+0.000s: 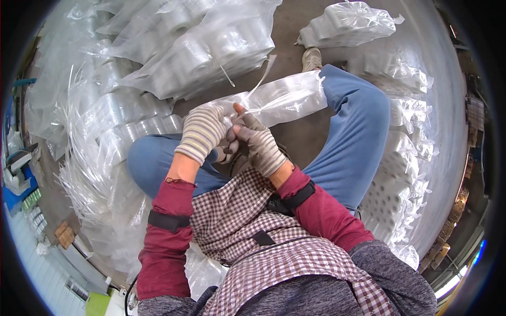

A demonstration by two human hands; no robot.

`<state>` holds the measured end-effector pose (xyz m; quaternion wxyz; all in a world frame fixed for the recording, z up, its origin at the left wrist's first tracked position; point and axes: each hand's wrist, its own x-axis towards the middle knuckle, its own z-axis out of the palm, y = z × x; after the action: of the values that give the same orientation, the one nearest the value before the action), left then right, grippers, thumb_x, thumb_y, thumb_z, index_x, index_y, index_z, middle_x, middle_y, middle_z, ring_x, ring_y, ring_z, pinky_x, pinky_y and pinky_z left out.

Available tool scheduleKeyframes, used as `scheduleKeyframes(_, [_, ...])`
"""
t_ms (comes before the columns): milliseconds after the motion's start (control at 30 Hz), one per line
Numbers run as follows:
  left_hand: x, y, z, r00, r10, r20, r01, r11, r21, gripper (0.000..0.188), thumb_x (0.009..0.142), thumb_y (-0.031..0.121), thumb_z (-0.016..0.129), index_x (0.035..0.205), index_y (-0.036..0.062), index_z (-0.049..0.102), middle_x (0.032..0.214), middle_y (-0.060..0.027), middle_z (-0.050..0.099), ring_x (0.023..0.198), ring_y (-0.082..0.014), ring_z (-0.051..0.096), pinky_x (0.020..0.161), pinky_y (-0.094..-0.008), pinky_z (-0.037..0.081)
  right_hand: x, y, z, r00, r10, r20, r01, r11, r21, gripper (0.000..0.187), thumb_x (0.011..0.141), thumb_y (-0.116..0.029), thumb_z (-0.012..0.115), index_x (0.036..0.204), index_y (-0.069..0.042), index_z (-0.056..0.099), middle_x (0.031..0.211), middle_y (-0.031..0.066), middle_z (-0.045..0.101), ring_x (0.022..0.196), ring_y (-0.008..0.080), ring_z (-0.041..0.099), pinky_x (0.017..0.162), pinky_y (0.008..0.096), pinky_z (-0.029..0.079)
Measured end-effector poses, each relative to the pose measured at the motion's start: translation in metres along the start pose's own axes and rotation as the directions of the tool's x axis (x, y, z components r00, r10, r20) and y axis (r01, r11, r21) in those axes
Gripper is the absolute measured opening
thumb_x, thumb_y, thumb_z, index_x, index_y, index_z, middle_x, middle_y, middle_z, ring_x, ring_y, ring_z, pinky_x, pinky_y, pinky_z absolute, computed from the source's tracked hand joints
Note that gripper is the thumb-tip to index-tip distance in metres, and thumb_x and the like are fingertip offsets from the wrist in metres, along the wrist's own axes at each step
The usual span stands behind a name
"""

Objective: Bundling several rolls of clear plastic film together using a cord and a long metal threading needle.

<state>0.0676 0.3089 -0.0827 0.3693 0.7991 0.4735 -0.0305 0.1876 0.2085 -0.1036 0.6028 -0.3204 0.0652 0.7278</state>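
Across my lap lies a clear plastic bag (295, 97) packed with a row of whitish rolls, its far end by my right knee. My left hand (203, 131), in a striped knit glove, is closed round the gathered near end of this bag. Against it, my right hand (257, 141), in a striped glove with grey-coated fingers, has its fingers bent in on the same bunched plastic. What exactly its fingertips pinch is partly hidden. A narrow white tie strip (263, 72) sticks up from the bag beside my hands.
Large clear bags of rolls (211, 50) are heaped ahead and to the left. Loose white strips (87, 184) hang by my left knee. One packed bag (348, 25) lies beyond my foot, and stacked packs of rolls (392, 179) line the right side.
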Motion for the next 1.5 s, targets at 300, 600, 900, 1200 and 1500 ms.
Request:
scheduleKeyframes(300, [-0.014, -0.008, -0.014, 0.97, -0.168, 0.176, 0.234, 0.847, -0.477, 0.013, 0.077, 0.016, 0.067, 0.084, 0.0053, 0.065, 0.057, -0.0004, 0.054, 0.051, -0.0065, 0.048, 0.046, -0.0241, 0.04, -0.013, -0.018, 0.031, 0.978, -0.04, -0.205, -0.178, 0.354, -0.918, 0.022, 0.088, -0.022, 0.055, 0.097, -0.003, 0.062, 0.058, 0.0073, 0.059, 0.041, 0.0142, 0.053, 0.038, 0.0255, 0.041])
scheduleKeyframes(600, [-0.016, -0.008, -0.013, 0.885, 0.04, 0.463, 0.137, 0.93, -0.342, 0.02, 0.075, 0.023, 0.07, 0.089, 0.0089, 0.069, 0.067, -0.001, 0.061, 0.052, -0.01, 0.049, 0.05, -0.027, 0.042, -0.05, -0.025, 0.059, 0.909, 0.394, -0.135, -0.268, 0.306, -0.914, 0.027, 0.085, -0.024, 0.056, 0.103, -0.004, 0.063, 0.056, 0.0064, 0.057, 0.039, 0.0126, 0.05, 0.036, 0.0264, 0.039])
scheduleKeyframes(900, [-0.032, -0.013, -0.001, 0.958, 0.088, -0.271, -0.154, 0.96, -0.233, 0.017, 0.07, 0.007, 0.066, 0.087, 0.0071, 0.067, 0.077, -0.0117, 0.065, 0.067, -0.0218, 0.063, 0.064, -0.0309, 0.049, 0.026, -0.045, 0.023, 0.739, -0.156, 0.656, 0.483, -0.557, -0.676, 0.016, 0.073, -0.024, 0.067, 0.083, -0.012, 0.066, 0.085, 0.0051, 0.062, 0.089, 0.027, 0.057, 0.081, 0.0408, 0.043])
scheduleKeyframes(1200, [-0.028, -0.002, 0.017, 0.863, 0.182, -0.47, -0.012, 0.94, 0.342, 0.016, 0.074, 0.02, 0.061, 0.088, 0.0131, 0.061, 0.074, -0.0093, 0.062, 0.066, -0.0299, 0.06, 0.057, -0.0396, 0.046, 0.037, -0.033, 0.02, 0.799, -0.224, 0.557, 0.357, -0.568, -0.741, 0.012, 0.073, -0.027, 0.064, 0.078, -0.016, 0.065, 0.082, 0.0031, 0.06, 0.085, 0.0275, 0.056, 0.078, 0.0423, 0.042])
scheduleKeyframes(1500, [-0.02, 0.015, 0.018, 0.871, -0.253, -0.42, 0.297, 0.954, 0.041, 0.015, 0.081, 0.022, 0.057, 0.086, 0.008, 0.059, 0.078, -0.0136, 0.063, 0.071, -0.0328, 0.06, 0.064, -0.0426, 0.047, 0.037, -0.032, 0.021, 0.835, -0.237, 0.497, 0.286, -0.584, -0.759, 0.016, 0.073, -0.03, 0.064, 0.078, -0.015, 0.065, 0.084, 0.0042, 0.06, 0.088, 0.0256, 0.056, 0.08, 0.041, 0.041])
